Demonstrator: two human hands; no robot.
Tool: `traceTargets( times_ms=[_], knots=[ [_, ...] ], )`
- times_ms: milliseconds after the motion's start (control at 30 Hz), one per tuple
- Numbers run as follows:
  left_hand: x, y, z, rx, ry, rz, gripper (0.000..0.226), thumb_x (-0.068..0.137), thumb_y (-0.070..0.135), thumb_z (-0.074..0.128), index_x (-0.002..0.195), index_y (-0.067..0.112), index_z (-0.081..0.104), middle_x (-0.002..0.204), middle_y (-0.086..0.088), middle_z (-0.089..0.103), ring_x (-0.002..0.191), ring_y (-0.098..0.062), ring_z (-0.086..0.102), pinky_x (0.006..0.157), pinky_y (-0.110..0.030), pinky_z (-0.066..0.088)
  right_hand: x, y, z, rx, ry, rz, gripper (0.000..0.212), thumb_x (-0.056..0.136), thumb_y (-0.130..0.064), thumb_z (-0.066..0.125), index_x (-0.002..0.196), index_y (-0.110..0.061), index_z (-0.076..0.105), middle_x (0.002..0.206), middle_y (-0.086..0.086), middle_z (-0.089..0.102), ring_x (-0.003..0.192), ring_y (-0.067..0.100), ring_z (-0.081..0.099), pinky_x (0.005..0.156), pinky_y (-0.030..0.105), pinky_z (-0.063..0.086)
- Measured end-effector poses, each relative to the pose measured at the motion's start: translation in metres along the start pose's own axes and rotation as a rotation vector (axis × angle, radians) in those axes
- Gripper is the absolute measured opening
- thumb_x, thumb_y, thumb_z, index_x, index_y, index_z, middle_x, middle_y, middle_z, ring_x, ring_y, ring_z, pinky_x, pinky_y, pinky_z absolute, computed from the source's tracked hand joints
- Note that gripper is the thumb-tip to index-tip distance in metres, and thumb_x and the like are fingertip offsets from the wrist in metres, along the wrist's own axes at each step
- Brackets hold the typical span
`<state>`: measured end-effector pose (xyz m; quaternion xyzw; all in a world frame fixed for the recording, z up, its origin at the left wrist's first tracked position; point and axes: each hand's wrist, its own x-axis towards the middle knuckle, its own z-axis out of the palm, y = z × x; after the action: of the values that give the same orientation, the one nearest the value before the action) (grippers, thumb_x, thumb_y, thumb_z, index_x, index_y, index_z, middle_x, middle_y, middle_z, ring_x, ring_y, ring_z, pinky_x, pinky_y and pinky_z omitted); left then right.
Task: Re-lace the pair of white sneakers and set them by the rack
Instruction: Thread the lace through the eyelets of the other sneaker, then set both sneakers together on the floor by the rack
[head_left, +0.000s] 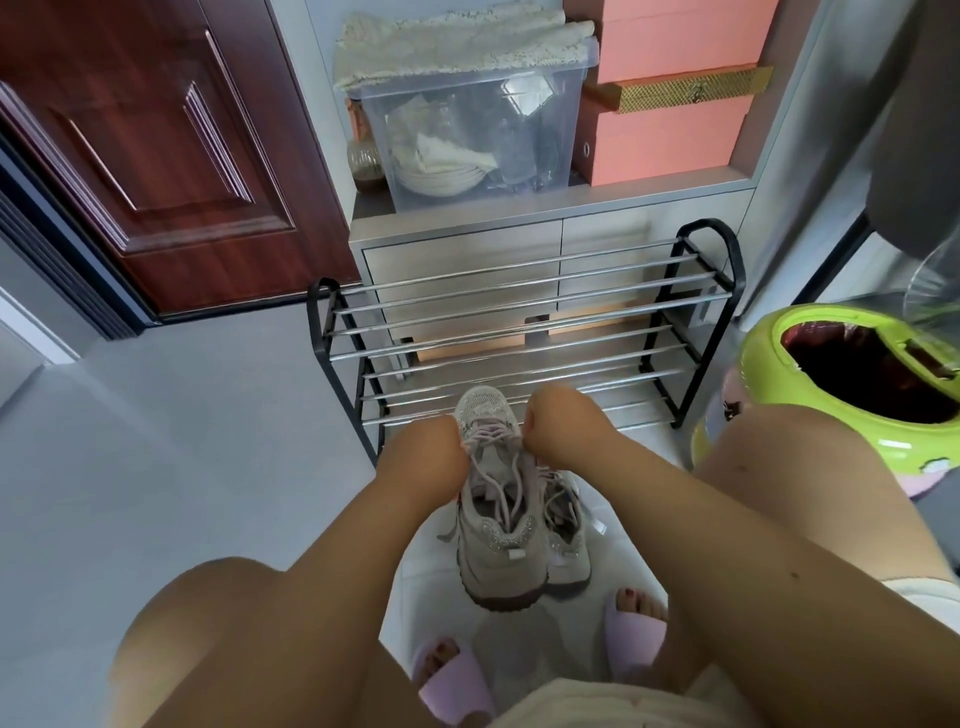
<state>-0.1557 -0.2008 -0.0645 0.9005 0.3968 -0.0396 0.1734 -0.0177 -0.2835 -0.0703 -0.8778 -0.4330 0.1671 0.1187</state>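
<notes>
A pale grey-white sneaker (498, 545) stands on the floor between my knees, toe pointing at the black shoe rack (524, 332). Its pinkish laces (491, 444) run loose over the tongue. My left hand (431, 457) grips the lace on the shoe's left side, fingers curled. My right hand (550, 431) pinches the lace on the right side at the same height. The second sneaker (569, 530) lies just right of the first, mostly hidden behind it, with its laces loose.
The rack's metal bars hold no shoes. Behind it stands a grey cabinet (467, 260) with a clear storage bin (467, 130) and pink boxes (670, 135) on top. A green pot (810, 395) sits at right, a red-brown door (156, 156) at left. My feet wear lilac slippers (452, 686).
</notes>
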Motion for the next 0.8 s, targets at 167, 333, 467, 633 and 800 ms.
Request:
traceTargets(
  times_ms=[167,333,467,633,800],
  knots=[
    [0.019,-0.009,0.026,0.070,-0.013,-0.054,0.009,0.089,0.011,0.048,0.084,0.011,0.055,0.092,-0.009,0.064,0.073,-0.023,0.054,0.061,-0.030,0.041,0.019,0.005,0.035,0.019,-0.050,-0.001,0.006,0.082,-0.011,0.058,0.080,-0.011,0.064,0.074,0.006,0.058,0.079,0.027,0.061,0.065,0.028,0.046],
    [0.040,-0.023,0.060,-0.019,-0.072,-0.103,0.011,0.089,0.009,0.048,0.094,0.005,0.057,0.097,-0.013,0.064,0.084,-0.028,0.058,0.066,-0.029,0.040,0.038,0.020,0.060,0.072,-0.168,0.028,0.011,0.084,-0.023,0.060,0.079,-0.013,0.062,0.085,0.009,0.063,0.085,0.026,0.061,0.070,0.029,0.046],
    [0.056,-0.035,0.090,-0.098,-0.117,-0.147,0.018,0.089,0.014,0.050,0.099,0.004,0.061,0.101,-0.013,0.066,0.090,-0.029,0.062,0.068,-0.028,0.040,0.050,0.043,0.075,0.146,-0.161,0.147,0.036,0.088,-0.032,0.058,0.058,-0.017,0.044,0.061,0.000,0.046,0.071,0.022,0.052,0.064,0.027,0.039],
    [0.074,-0.041,0.121,-0.160,-0.156,-0.183,0.019,0.090,0.015,0.051,0.102,0.001,0.057,0.106,-0.017,0.064,0.095,-0.032,0.061,0.070,-0.026,0.040,0.060,0.073,0.091,0.133,-0.193,0.239,0.018,0.093,-0.022,0.050,0.084,-0.010,0.061,0.090,0.009,0.059,0.091,0.025,0.057,0.071,0.027,0.039],
    [0.095,-0.045,0.148,-0.195,-0.158,-0.227,0.021,0.092,0.014,0.046,0.105,0.001,0.057,0.107,-0.020,0.064,0.097,-0.036,0.060,0.074,-0.030,0.043,0.071,0.102,0.121,0.145,-0.186,0.349,0.026,0.094,-0.027,0.050,0.072,-0.015,0.045,0.074,0.000,0.046,0.080,0.021,0.049,0.067,0.027,0.036]
  ],
)
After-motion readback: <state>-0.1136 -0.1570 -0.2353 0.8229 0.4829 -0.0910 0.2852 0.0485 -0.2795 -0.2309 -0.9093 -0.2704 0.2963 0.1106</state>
